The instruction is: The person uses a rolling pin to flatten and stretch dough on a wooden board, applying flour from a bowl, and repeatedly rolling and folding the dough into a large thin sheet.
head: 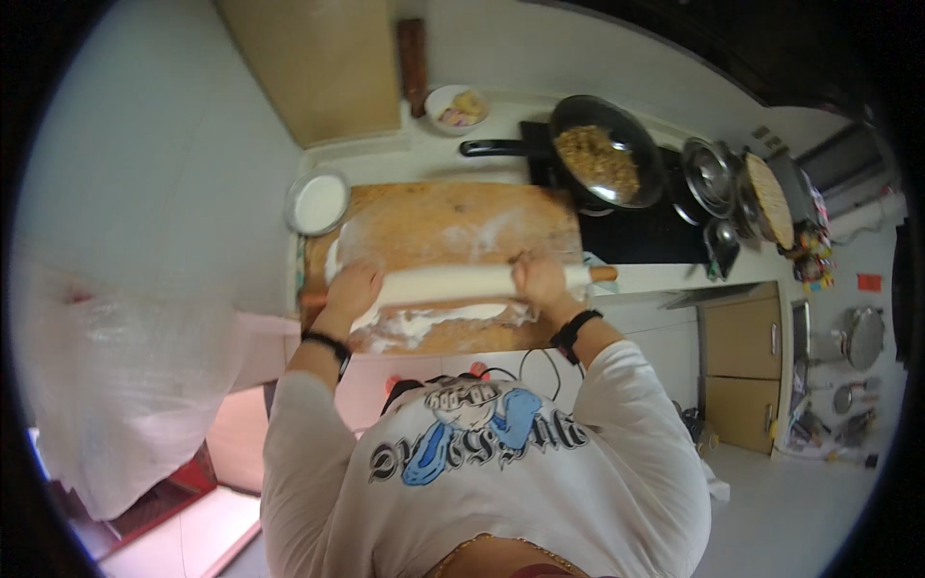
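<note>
A sheet of white dough [448, 283] appears wrapped around a long wooden rolling pin [604, 274] lying across a floured wooden board [405, 209]. Near the left end of the roll, my left hand [356, 287] grips it from above. My right hand [540, 280] is closed over the roll towards its right end; the fingers are somewhat blurred. The pin's bare wooden tips stick out beyond the dough at both sides. Loose white flour [412, 329] is strewn along the board's near edge, and a thinner dusting covers its far part.
Left of the board's far corner stands a bowl of white flour [320, 202]. Behind are a small white bowl of cut food [457, 110] and a frying pan [605, 153] with brown chopped filling on a black cooktop [636, 235]. Metal lids [708, 177] and a round flatbread [768, 201] stand farther right.
</note>
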A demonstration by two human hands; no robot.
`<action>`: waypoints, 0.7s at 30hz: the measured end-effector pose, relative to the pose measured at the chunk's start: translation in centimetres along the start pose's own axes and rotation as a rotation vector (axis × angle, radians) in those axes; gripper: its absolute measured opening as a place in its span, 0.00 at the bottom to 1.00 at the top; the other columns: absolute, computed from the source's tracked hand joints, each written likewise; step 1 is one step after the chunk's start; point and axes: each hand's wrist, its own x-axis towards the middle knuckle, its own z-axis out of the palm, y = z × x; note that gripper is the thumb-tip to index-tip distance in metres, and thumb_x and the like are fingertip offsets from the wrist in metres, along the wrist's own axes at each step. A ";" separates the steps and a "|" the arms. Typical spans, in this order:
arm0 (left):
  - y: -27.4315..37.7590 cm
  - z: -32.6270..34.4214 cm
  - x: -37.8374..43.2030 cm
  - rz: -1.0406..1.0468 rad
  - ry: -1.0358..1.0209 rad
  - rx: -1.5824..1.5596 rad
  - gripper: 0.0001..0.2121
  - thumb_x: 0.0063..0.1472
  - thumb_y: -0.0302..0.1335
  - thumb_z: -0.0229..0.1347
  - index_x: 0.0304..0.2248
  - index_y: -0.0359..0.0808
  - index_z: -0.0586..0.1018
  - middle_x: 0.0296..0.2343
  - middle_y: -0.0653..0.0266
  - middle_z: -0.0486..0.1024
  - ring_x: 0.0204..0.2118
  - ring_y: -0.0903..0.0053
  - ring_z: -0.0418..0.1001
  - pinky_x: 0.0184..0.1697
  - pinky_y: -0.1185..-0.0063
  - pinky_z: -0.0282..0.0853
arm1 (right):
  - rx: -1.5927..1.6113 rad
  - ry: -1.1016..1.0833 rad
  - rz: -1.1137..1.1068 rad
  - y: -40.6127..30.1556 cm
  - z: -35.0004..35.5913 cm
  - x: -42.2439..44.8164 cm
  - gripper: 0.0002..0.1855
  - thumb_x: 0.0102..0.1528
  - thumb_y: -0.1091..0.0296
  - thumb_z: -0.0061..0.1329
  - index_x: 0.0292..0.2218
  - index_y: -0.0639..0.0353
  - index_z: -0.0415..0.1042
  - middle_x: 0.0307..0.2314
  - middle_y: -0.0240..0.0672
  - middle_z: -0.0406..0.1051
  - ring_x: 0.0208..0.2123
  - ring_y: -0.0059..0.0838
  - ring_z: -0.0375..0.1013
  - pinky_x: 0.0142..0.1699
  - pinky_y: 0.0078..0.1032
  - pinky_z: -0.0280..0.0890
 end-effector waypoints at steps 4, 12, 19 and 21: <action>-2.0 1.3 -1.7 0.089 0.035 0.080 0.14 0.65 0.35 0.45 0.32 0.35 0.78 0.34 0.52 0.76 0.40 0.55 0.72 0.44 0.61 0.68 | 0.128 0.065 -0.045 -1.8 -1.3 -1.7 0.12 0.54 0.61 0.43 0.27 0.56 0.74 0.26 0.44 0.73 0.32 0.48 0.71 0.39 0.44 0.66; 0.0 -0.4 0.6 0.090 0.203 -0.054 0.11 0.61 0.34 0.52 0.36 0.34 0.76 0.34 0.54 0.72 0.41 0.57 0.69 0.45 0.62 0.65 | -0.034 0.074 0.128 1.1 -2.2 0.3 0.20 0.57 0.51 0.46 0.38 0.58 0.75 0.35 0.45 0.71 0.40 0.48 0.69 0.46 0.44 0.63; 0.7 0.0 0.9 0.049 0.195 0.197 0.12 0.57 0.35 0.56 0.36 0.36 0.77 0.35 0.56 0.72 0.41 0.58 0.69 0.44 0.63 0.65 | -0.106 -0.005 0.087 -0.4 -2.4 -0.2 0.19 0.56 0.49 0.46 0.39 0.56 0.72 0.37 0.42 0.68 0.42 0.45 0.67 0.48 0.45 0.59; 0.0 0.0 2.8 -0.004 0.159 0.204 0.10 0.58 0.35 0.54 0.33 0.36 0.78 0.33 0.56 0.73 0.38 0.58 0.71 0.43 0.64 0.67 | -0.084 -0.051 0.108 0.5 -1.5 1.7 0.18 0.56 0.50 0.46 0.38 0.55 0.73 0.36 0.41 0.69 0.42 0.45 0.67 0.47 0.45 0.61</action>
